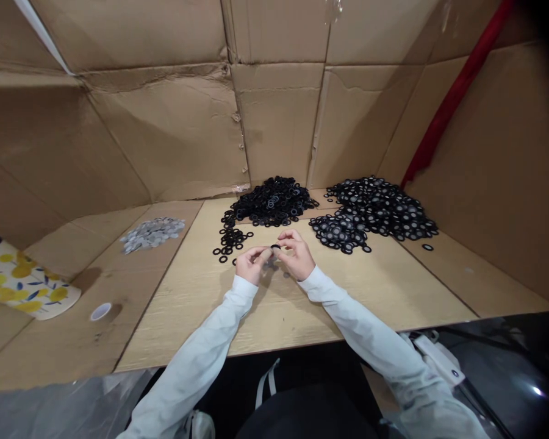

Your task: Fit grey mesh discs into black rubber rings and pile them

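Between the fingertips of my left hand (252, 264) and my right hand (297, 257) is a small black ring (275, 247). Both hands pinch it just above the board, and the fingers partly cover it. Whether a disc sits inside the ring I cannot make out. A few small translucent discs (271, 263) lie on the board under the hands. Beyond them rises a heap of black rings (274, 201), with a loose scatter of rings (231, 239) trailing down toward my left hand. To the right spreads a pile of black rings with pale centres (379, 210).
A pile of pale discs (153, 233) lies on the left. Nearer stand a small white cup (101, 312) and a floral-patterned cylinder (32, 283). Cardboard walls (279, 122) enclose the back and sides of the wooden board (187, 317). A red strip (457, 97) runs down the right corner.
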`<act>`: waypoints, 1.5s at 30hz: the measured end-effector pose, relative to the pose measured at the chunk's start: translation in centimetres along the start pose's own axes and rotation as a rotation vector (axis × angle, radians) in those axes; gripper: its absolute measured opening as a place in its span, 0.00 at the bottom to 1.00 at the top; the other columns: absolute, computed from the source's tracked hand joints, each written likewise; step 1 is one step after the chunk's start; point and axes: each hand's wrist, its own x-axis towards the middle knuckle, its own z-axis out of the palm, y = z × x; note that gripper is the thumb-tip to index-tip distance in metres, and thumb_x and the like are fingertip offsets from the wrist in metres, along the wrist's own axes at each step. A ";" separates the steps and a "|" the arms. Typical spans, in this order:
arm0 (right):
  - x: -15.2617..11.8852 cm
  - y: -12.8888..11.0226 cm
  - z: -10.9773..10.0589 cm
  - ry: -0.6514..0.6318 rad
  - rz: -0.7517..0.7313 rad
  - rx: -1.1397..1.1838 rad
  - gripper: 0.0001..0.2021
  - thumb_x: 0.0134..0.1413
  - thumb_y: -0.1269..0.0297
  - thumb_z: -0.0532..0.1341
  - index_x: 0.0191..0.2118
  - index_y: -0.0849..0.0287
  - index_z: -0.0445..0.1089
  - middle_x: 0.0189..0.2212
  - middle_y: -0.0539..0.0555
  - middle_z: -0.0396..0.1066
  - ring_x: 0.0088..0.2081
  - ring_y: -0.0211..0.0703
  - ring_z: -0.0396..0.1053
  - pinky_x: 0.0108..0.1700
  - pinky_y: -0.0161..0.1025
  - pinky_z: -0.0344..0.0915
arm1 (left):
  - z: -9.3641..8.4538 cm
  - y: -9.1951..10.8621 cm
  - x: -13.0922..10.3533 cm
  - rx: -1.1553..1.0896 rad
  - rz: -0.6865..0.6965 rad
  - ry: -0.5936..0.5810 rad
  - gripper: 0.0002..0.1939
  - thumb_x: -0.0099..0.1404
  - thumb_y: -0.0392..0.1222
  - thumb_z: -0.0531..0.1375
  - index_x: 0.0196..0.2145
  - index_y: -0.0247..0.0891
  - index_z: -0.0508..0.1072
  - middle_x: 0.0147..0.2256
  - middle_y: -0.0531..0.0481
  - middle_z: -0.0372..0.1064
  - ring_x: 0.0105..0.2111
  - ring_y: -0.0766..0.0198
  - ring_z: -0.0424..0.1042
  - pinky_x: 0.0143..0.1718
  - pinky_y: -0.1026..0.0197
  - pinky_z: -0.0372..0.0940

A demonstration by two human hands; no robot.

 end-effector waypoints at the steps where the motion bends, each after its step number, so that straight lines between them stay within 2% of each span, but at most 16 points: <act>1: 0.0 0.0 0.0 0.023 -0.009 -0.025 0.04 0.40 0.65 0.58 0.24 0.59 0.67 0.33 0.53 0.58 0.39 0.41 0.58 0.41 0.41 0.59 | 0.0 0.1 -0.1 0.040 0.031 0.018 0.07 0.40 0.39 0.62 0.20 0.34 0.73 0.22 0.49 0.69 0.25 0.65 0.67 0.32 0.62 0.61; 4: 0.0 -0.1 0.0 0.025 0.000 -0.005 0.04 0.40 0.64 0.58 0.24 0.59 0.67 0.32 0.53 0.59 0.39 0.40 0.59 0.41 0.41 0.59 | -0.1 0.3 -0.1 0.092 0.069 0.028 0.06 0.40 0.38 0.62 0.20 0.34 0.73 0.23 0.49 0.70 0.26 0.64 0.68 0.33 0.62 0.61; 9: 0.5 -0.2 -0.5 -0.101 0.181 0.224 0.08 0.38 0.61 0.59 0.23 0.61 0.68 0.33 0.54 0.60 0.36 0.39 0.62 0.30 0.35 0.61 | 0.1 0.0 0.1 -0.014 0.029 0.048 0.09 0.42 0.41 0.62 0.22 0.33 0.72 0.22 0.50 0.69 0.23 0.66 0.67 0.31 0.62 0.62; 16: 1.1 0.5 -0.8 0.047 0.303 0.285 0.05 0.30 0.65 0.62 0.18 0.60 0.70 0.30 0.53 0.64 0.37 0.41 0.62 0.40 0.40 0.58 | 0.5 -0.3 0.1 -0.055 0.003 0.044 0.11 0.41 0.43 0.63 0.23 0.32 0.71 0.22 0.48 0.69 0.24 0.66 0.68 0.32 0.61 0.62; 19: 1.0 1.0 -0.6 0.043 0.422 0.395 0.06 0.28 0.63 0.63 0.18 0.61 0.70 0.31 0.54 0.65 0.35 0.41 0.62 0.33 0.38 0.60 | 0.6 -0.1 0.1 -0.114 -0.033 0.039 0.12 0.40 0.43 0.63 0.23 0.32 0.71 0.23 0.49 0.69 0.25 0.66 0.68 0.33 0.61 0.63; 23: 0.8 1.7 -0.2 0.008 0.551 0.551 0.09 0.26 0.62 0.63 0.18 0.62 0.70 0.34 0.54 0.65 0.28 0.35 0.62 0.25 0.33 0.57 | 0.6 -0.2 0.1 -0.157 -0.093 0.020 0.13 0.38 0.42 0.64 0.22 0.32 0.71 0.23 0.50 0.69 0.24 0.67 0.68 0.33 0.61 0.62; 26: 0.8 1.9 0.0 0.009 0.532 0.556 0.08 0.25 0.63 0.64 0.17 0.63 0.70 0.32 0.54 0.65 0.28 0.35 0.61 0.27 0.33 0.56 | 0.5 -0.3 0.2 -0.170 -0.153 -0.022 0.13 0.37 0.40 0.65 0.23 0.32 0.71 0.24 0.49 0.69 0.24 0.67 0.68 0.34 0.61 0.62; 33: 0.8 1.4 -0.3 0.000 0.450 0.455 0.05 0.27 0.65 0.63 0.17 0.61 0.70 0.28 0.52 0.65 0.36 0.40 0.61 0.40 0.38 0.56 | 0.3 -0.3 0.5 -0.247 -0.207 -0.070 0.11 0.37 0.39 0.65 0.22 0.31 0.72 0.39 0.43 0.65 0.32 0.64 0.67 0.35 0.59 0.62; 36: 0.8 1.1 -0.3 0.013 0.407 0.388 0.05 0.28 0.65 0.63 0.16 0.61 0.69 0.28 0.52 0.64 0.36 0.41 0.61 0.43 0.41 0.54 | 0.2 -0.4 0.5 -0.217 -0.193 -0.091 0.11 0.38 0.39 0.64 0.22 0.31 0.73 0.44 0.41 0.60 0.35 0.60 0.66 0.35 0.59 0.62; 39: 0.7 0.7 -0.2 0.046 0.359 0.329 0.06 0.28 0.64 0.63 0.16 0.61 0.69 0.29 0.53 0.63 0.36 0.41 0.61 0.42 0.42 0.56 | 0.1 -0.7 0.5 -0.190 -0.142 -0.096 0.10 0.39 0.40 0.64 0.22 0.31 0.73 0.49 0.41 0.55 0.41 0.56 0.63 0.35 0.59 0.63; 45: 0.8 0.6 -0.2 0.014 0.382 0.362 0.06 0.28 0.64 0.63 0.16 0.61 0.69 0.28 0.53 0.63 0.35 0.41 0.61 0.42 0.42 0.55 | 0.0 -1.0 0.6 -0.142 -0.088 -0.131 0.11 0.40 0.42 0.63 0.23 0.33 0.74 0.50 0.42 0.53 0.47 0.51 0.58 0.37 0.58 0.62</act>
